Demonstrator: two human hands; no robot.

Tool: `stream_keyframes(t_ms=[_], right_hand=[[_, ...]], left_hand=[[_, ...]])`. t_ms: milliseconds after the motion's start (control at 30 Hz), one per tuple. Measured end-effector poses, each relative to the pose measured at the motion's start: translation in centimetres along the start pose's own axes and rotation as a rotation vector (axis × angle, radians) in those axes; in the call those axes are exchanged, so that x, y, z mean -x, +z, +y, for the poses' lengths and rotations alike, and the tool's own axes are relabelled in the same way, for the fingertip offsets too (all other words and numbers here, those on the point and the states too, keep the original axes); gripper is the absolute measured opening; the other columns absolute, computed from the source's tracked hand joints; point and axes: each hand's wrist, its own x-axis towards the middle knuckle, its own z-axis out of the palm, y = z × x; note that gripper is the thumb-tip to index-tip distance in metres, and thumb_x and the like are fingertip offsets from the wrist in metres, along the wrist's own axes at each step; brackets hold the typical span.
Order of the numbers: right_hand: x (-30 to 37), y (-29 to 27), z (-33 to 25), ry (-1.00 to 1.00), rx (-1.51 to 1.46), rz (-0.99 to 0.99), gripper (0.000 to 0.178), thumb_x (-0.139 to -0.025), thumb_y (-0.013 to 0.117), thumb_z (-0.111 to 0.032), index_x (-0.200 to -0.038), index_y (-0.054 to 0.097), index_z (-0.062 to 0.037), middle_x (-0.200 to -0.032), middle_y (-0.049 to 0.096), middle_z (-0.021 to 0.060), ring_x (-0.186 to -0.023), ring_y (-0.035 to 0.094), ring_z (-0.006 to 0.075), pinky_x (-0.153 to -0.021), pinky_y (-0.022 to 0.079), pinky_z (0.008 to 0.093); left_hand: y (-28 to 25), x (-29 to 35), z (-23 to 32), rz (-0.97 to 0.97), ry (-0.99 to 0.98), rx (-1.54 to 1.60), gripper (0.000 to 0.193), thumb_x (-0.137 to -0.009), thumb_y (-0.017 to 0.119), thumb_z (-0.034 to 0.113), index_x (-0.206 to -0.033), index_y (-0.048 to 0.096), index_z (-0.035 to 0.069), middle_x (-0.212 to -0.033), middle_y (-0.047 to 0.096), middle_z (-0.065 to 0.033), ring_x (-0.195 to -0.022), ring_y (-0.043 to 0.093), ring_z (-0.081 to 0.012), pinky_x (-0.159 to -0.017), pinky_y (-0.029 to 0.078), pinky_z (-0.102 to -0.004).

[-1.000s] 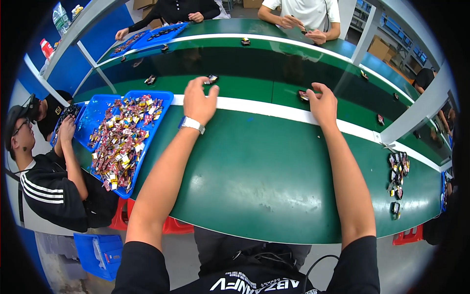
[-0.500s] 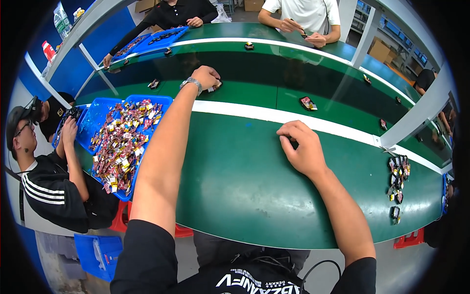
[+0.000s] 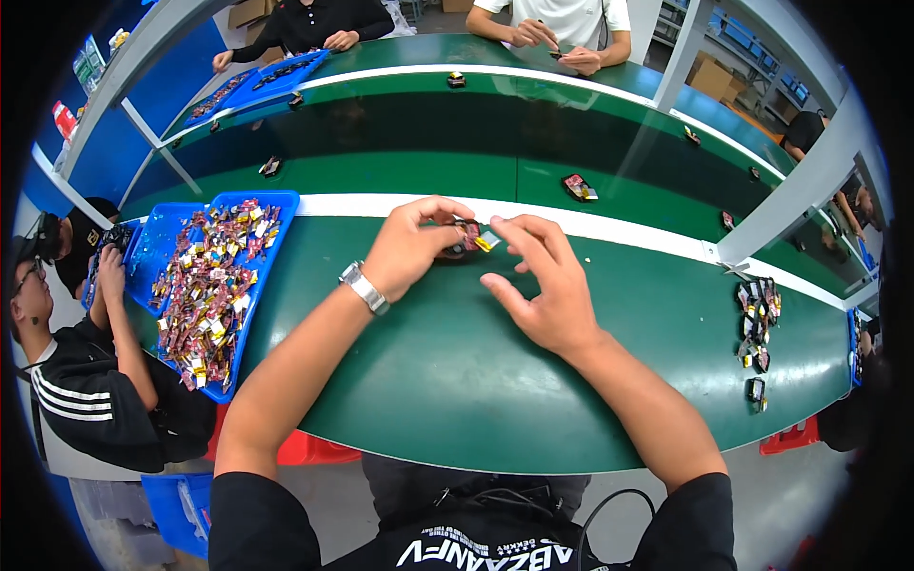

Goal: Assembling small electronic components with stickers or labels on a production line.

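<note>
My left hand (image 3: 411, 249), with a silver watch on its wrist, pinches a small electronic assembly (image 3: 468, 240) above the near strip of the green table (image 3: 447, 381). A dark casing, a reddish board and a yellow-and-silver piece make up this assembly; fingers cover part of it. Close on its right is my right hand (image 3: 547, 285), fingers apart and curved toward the yellow end. Whether a fingertip touches it I cannot tell. Left of my left forearm, a blue tray (image 3: 291, 205) holds a heap of small red boards with yellow and silver pieces (image 3: 205, 305).
Several similar assemblies (image 3: 758, 324) lie grouped at the right; others, like one assembly (image 3: 579, 187), sit on the green belt (image 3: 400, 162) beyond the white rail (image 3: 628, 224). A metal post (image 3: 800, 162) rises at right. Co-workers work at the left (image 3: 105, 371) and across (image 3: 562, 24).
My left hand has come back from the belt with the electronic assembly. My right hand has shifted slightly left toward it, its fingers spreading. The whole view has shifted a little.
</note>
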Motion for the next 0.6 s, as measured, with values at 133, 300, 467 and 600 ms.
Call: stream_keyframes(t_ms=[133, 300, 467, 600], right_hand=[[0.6, 0.7, 0.5, 0.027, 0.029, -0.055, 0.045, -0.074, 0.080, -0.006, -0.116, 0.065, -0.0083, -0.111, 0.058, 0.0104, -0.090, 0.063, 0.0247, -0.076, 0.054, 0.0352], [-0.2, 0.1, 0.2, -0.038, 0.138, 0.072, 0.036, -0.075, 0.077, -0.003, -0.109, 0.065, -0.0067, -0.113, 0.058, 0.0096, -0.104, 0.059, 0.0285, -0.080, 0.052, 0.0361], [-0.4, 0.4, 0.7, -0.090, 0.179, 0.038, 0.033, -0.075, 0.076, -0.001, -0.105, 0.064, -0.0047, -0.108, 0.061, 0.0092, -0.098, 0.060, 0.0290, -0.076, 0.052, 0.0358], [-0.3, 0.4, 1.1, -0.087, 0.142, 0.038, 0.026, -0.075, 0.074, 0.001, -0.098, 0.063, -0.0037, -0.099, 0.063, 0.0085, -0.088, 0.061, 0.0265, -0.073, 0.051, 0.0367]], left_hand=[[1.9, 1.0, -1.2, 0.038, 0.137, -0.130, 0.018, -0.093, 0.059, 0.002, -0.111, 0.063, 0.003, -0.101, 0.067, -0.0046, -0.084, 0.061, -0.0085, -0.075, 0.049, -0.0239], [2.7, 1.4, -0.3, 0.018, 0.045, -0.044, 0.030, -0.096, 0.056, 0.003, -0.126, 0.057, 0.004, -0.100, 0.066, -0.0041, -0.080, 0.061, -0.0068, -0.069, 0.050, -0.0227], [3.1, 1.5, -0.9, -0.034, 0.097, 0.003, 0.033, -0.097, 0.054, 0.003, -0.130, 0.057, 0.004, -0.103, 0.064, -0.0047, -0.086, 0.063, -0.0100, -0.071, 0.053, -0.0240], [3.5, 1.5, -1.0, 0.001, 0.078, 0.026, 0.027, -0.096, 0.054, 0.001, -0.122, 0.060, 0.001, -0.104, 0.067, -0.0064, -0.090, 0.065, -0.0124, -0.076, 0.054, -0.0254]])
